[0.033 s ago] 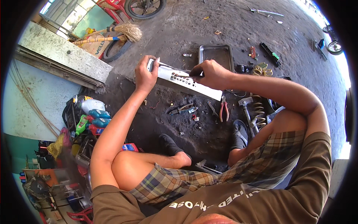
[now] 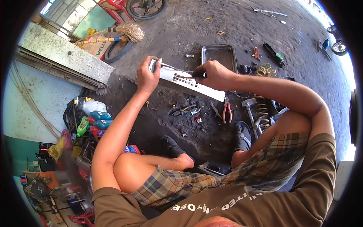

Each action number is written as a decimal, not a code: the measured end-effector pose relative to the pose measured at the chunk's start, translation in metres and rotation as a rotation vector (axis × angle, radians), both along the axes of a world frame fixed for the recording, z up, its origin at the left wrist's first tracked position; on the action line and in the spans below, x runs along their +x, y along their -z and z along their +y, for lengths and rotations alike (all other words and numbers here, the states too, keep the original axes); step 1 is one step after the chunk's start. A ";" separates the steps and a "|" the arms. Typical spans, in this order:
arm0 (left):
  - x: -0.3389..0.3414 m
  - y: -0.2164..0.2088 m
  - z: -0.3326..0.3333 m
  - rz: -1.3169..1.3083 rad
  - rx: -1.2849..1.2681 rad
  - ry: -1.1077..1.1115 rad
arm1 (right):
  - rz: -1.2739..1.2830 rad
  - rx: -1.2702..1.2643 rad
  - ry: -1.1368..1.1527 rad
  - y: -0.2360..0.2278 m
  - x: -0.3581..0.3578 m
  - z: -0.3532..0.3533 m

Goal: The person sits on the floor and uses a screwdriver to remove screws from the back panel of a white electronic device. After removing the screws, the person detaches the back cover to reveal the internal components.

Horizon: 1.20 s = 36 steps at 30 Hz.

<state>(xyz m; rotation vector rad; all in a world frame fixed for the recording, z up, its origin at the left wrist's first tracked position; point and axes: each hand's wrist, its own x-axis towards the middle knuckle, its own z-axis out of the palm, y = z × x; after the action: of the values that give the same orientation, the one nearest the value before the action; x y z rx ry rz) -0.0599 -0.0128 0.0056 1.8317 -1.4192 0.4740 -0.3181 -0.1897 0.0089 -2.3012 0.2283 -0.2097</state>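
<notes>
A long white flat strip (image 2: 211, 92) spans the space between my two hands, sloping down to the right. Rows of small dark and metallic studs or holes dot its middle. My left hand (image 2: 148, 75) is closed around the strip's left end, thumb on top. In my right hand (image 2: 214, 73) is a thin dark rod-like tool (image 2: 184, 77); its tip rests at or just over the studs. The tool's rear end is hidden in my fingers, so its exact kind cannot be made out. Below the strip lie red-handled pliers (image 2: 227, 112) and dark-handled pliers (image 2: 184, 110).
A metal tray (image 2: 218, 47) sits on the dark floor beyond my right hand. To its right are a green-and-black part (image 2: 273, 55) and a yellowish coil (image 2: 266, 70). A coil spring (image 2: 262, 109) stands by my right foot; several bottles (image 2: 100, 115) crowd the left.
</notes>
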 end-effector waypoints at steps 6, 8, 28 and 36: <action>0.000 -0.001 -0.003 -0.015 -0.007 0.015 | -0.004 0.013 0.009 -0.002 -0.002 0.000; -0.001 -0.001 -0.003 -0.003 -0.006 0.015 | -0.004 0.013 0.006 -0.002 -0.002 -0.001; -0.007 -0.004 -0.003 0.036 0.019 -0.027 | 0.352 0.644 0.288 -0.050 0.011 0.005; -0.013 -0.010 -0.012 0.047 0.019 -0.036 | -0.059 -0.537 -0.164 -0.045 -0.001 -0.002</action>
<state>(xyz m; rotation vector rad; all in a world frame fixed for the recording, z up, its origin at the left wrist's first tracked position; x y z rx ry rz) -0.0726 -0.0246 0.0154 1.8739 -1.3657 0.4338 -0.3190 -0.1919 0.0542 -2.8234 -0.0594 -0.2805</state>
